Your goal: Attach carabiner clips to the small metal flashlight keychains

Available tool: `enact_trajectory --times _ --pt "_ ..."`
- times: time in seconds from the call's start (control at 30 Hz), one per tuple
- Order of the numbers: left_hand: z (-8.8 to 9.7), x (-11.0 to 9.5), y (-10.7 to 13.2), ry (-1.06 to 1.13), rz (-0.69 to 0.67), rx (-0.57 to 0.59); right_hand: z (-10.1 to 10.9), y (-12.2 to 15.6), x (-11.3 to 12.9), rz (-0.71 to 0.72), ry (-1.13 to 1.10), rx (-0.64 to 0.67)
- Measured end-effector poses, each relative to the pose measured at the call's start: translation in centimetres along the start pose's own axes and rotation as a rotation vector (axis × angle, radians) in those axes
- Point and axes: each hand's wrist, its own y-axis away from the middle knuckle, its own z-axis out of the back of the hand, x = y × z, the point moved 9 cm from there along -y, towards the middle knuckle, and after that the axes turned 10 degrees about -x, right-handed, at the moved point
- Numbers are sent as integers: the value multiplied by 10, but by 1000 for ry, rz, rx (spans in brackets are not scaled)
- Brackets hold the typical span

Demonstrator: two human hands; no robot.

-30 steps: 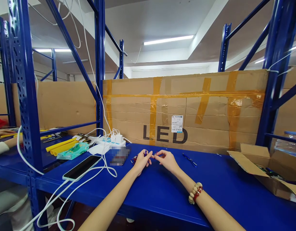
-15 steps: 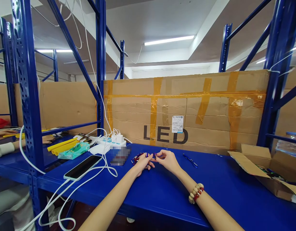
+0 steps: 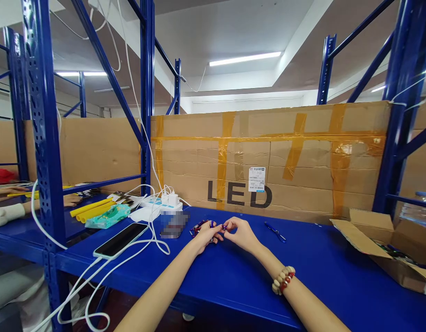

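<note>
My left hand [image 3: 206, 237] is closed around a bunch of small shiny dark blue and reddish pieces [image 3: 198, 227], whose kind I cannot make out. Its index finger reaches toward the fingertips of my right hand [image 3: 243, 234]. Thumb and index finger of the right hand pinch a small dark shiny piece [image 3: 224, 227] right at the left fingertips. Both hands are just above the blue tabletop [image 3: 230, 281]. To the right of them lies a slim blue pen [image 3: 275, 232], touched by neither hand.
Left of my hands are a phone [image 3: 121, 240], white cables [image 3: 153, 234], a power strip [image 3: 157, 204] and yellow tubes [image 3: 91, 210]. An open carton [image 3: 389, 251] stands at right; a large cardboard panel [image 3: 192, 161] closes the back. Another person's hand [image 3: 71, 199] shows beyond the left post.
The whole view has shifted slightly. My hands stay together in nearly the same place, with the right fingertips still pinching by the left fingers.
</note>
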Motion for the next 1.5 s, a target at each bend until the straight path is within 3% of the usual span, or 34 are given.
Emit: enact_trajectory --times 0.43,0.7,0.9,1.23,1.5 --pt "1 -4 7 -12 26 -40 -12 5 6 50 -78 124" --pt "-12 -3 10 49 60 106 -11 2 2 32 -48 146" --pt "-17 0 11 180 110 175 -8 1 -2 28 26 120" --pt "-4 -3 5 334 126 29 -2 0 -1 20 65 67" --pt "-12 -3 12 370 187 108 0 -3 -1 24 19 15"
